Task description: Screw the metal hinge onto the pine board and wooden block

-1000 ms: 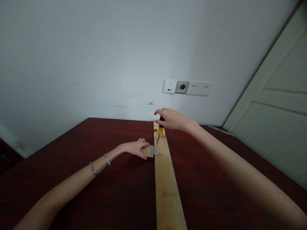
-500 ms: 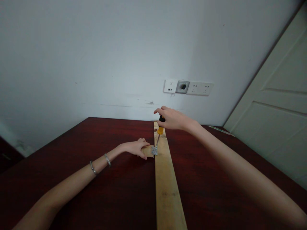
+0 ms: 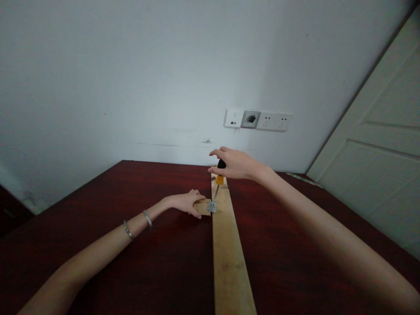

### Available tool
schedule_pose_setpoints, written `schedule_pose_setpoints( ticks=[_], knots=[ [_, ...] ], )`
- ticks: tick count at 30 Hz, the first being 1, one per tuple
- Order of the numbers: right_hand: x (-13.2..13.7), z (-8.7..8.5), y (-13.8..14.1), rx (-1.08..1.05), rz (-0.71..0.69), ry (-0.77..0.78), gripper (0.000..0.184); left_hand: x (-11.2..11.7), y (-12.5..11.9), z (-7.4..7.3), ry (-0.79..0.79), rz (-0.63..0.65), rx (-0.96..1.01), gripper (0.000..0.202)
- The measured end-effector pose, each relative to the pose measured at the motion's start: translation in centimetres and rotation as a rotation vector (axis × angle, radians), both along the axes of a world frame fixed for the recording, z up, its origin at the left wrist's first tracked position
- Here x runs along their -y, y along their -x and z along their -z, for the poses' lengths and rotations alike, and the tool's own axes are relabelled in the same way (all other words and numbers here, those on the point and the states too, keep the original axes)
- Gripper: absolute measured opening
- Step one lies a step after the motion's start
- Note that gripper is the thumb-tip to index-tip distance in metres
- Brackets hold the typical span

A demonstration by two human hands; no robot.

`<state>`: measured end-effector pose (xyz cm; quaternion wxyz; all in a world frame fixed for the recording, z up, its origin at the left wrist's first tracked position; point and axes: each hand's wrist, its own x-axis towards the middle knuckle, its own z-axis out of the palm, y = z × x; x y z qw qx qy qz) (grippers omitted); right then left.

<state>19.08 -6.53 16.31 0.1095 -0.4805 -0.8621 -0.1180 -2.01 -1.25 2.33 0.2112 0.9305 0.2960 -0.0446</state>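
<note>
My left hand [image 3: 189, 203] grips a short wooden block [image 3: 204, 207], thumb on the near side and fingers on the far side. The block lies against the left edge of a long wooden plank [image 3: 229, 253]. A small metal hinge [image 3: 212, 206] spans the joint between them. In my right hand [image 3: 234, 162] is a screwdriver [image 3: 219, 180] with a black and yellow handle, held upright and slightly tilted. Its tip meets the hinge's right leaf; any screw there is too small to make out. The thumb and index finger are spread loosely around the handle top.
The plank runs along the dark red tabletop [image 3: 157, 262] towards a white wall [image 3: 147, 78]. Sockets and switch plates [image 3: 272, 121] sit on the wall behind. A thin strip [image 3: 303, 180] lies near the table's far right edge, close to a pale panelled door [image 3: 377, 153].
The right thumb has shifted left, and its grip on the screwdriver handle looks looser. The left hand, block and plank have stayed put.
</note>
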Motion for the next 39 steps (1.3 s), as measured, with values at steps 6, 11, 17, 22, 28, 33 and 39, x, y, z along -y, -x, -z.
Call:
schedule_pose_setpoints(
  ticks=[6, 11, 17, 22, 28, 33, 39],
  knots=[
    [-0.32, -0.05, -0.05, 0.0, -0.015, 0.024, 0.041, -0.06, 0.06, 0.08, -0.004, 0.0, -0.015, 0.08],
    [0.11, -0.08, 0.07, -0.003, 0.013, 0.015, 0.054, -0.16, 0.09, 0.17, -0.003, 0.001, -0.021, 0.083],
    [-0.07, 0.17, 0.02, -0.028, -0.018, 0.018, 0.045, -0.11, 0.06, 0.03, 0.0, -0.003, -0.034, 0.084],
    [-0.01, 0.15, -0.01, -0.024, -0.01, 0.029, 0.054, -0.13, 0.08, 0.09, 0.0, 0.0, -0.024, 0.083],
    [-0.25, 0.13, -0.12, -0.033, -0.031, 0.033, 0.045, -0.02, 0.05, 0.04, -0.007, -0.005, -0.025, 0.081],
    [0.11, -0.03, 0.02, -0.01, -0.011, 0.036, 0.055, -0.04, 0.04, 0.1, -0.003, -0.012, -0.026, 0.082],
    [0.01, -0.02, 0.04, -0.011, -0.023, 0.03, 0.042, -0.19, 0.11, 0.21, -0.003, -0.004, -0.026, 0.082]
  ],
)
